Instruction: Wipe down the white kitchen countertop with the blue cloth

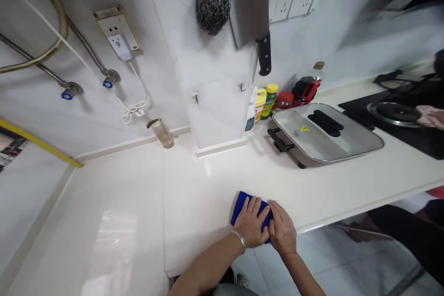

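White counter (pixel 194 185) is meeting the wall (pixel 222 122). Near its front edge, the left hand (pixel 250 225) is lying across a blue cloth (pixel 239 204), fingers slightly apart; the right hand (pixel 283 230) is covering the cloth's right side, grip unclear. Counter space is stretching left; one corner is pointing wallward, long axis hidden.

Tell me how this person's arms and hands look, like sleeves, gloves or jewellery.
The left hand and right hand are ungloved. A smooth, silver-coloured bangle circles the left wrist; none shows on the right. No sleeves show on the forearms.
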Action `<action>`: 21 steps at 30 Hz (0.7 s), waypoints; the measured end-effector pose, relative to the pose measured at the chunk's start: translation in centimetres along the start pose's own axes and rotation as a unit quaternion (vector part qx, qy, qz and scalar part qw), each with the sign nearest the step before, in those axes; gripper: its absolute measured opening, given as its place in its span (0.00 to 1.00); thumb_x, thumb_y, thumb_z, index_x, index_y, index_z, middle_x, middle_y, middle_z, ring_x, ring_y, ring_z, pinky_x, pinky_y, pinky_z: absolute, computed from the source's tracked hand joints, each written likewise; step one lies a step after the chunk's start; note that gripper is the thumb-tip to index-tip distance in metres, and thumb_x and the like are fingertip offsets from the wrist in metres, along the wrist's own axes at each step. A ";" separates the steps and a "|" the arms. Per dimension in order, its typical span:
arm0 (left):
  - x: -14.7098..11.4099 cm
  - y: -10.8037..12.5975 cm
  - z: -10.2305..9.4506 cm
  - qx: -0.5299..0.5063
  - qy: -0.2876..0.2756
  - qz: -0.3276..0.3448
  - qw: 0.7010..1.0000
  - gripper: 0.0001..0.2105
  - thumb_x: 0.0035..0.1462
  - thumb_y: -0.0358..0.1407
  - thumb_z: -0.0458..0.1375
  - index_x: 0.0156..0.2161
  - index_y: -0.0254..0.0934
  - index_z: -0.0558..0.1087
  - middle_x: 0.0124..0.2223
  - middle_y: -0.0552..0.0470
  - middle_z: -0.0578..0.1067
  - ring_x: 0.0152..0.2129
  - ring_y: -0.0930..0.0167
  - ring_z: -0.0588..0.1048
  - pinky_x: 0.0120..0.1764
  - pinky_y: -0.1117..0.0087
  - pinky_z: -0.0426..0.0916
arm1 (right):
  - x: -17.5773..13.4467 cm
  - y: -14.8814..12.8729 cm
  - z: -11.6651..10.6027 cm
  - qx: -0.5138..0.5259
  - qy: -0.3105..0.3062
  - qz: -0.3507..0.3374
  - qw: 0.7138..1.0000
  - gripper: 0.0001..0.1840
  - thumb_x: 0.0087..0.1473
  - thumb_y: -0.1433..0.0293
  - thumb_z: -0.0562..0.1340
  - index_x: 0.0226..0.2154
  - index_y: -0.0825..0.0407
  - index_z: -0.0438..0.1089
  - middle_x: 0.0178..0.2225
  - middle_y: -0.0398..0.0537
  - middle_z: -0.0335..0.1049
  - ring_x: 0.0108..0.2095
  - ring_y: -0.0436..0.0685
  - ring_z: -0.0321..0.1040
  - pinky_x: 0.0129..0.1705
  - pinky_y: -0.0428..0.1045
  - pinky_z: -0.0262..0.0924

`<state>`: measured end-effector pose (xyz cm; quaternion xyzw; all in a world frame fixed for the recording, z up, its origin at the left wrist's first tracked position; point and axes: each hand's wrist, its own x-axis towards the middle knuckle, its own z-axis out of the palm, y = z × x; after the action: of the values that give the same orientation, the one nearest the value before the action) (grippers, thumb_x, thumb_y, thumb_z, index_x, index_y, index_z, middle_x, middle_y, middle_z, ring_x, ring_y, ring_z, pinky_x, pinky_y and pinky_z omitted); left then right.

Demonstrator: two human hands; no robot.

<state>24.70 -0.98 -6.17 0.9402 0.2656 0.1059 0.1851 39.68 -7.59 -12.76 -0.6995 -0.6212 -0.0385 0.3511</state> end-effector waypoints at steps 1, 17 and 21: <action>0.1 -0.2 0.1 -0.005 0.006 0.006 1.000 0.34 0.63 0.46 0.48 0.70 0.36 0.47 0.73 0.37 0.47 0.70 0.55 0.44 0.70 0.46 0.41 | 0.0 0.1 0.1 -0.002 -0.002 0.002 1.000 0.35 0.58 0.73 0.49 0.67 0.49 0.48 0.63 0.56 0.59 0.63 0.64 0.57 0.62 0.65 0.60; -13.9 -19.8 -10.9 0.130 0.191 -0.311 0.922 0.28 0.62 0.39 0.49 0.66 0.38 0.59 0.68 0.39 0.61 0.67 0.55 0.57 0.67 0.45 0.51 | -0.6 1.1 1.2 -0.066 -0.003 -0.061 0.996 0.33 0.58 0.72 0.50 0.66 0.49 0.48 0.62 0.58 0.59 0.61 0.67 0.60 0.60 0.66 0.62; -21.0 -23.8 -13.9 0.163 0.228 -0.403 0.871 0.27 0.62 0.41 0.48 0.65 0.35 0.61 0.67 0.37 0.62 0.66 0.54 0.58 0.66 0.45 0.51 | -1.0 1.9 1.5 -0.071 -0.005 -0.088 0.994 0.37 0.58 0.70 0.51 0.68 0.48 0.44 0.63 0.58 0.58 0.60 0.70 0.61 0.58 0.67 0.64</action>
<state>-7.90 10.57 -5.29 0.7178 0.6701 0.1886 -0.0104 40.62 -7.61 -15.26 -0.6657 -0.6777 -0.1093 0.2925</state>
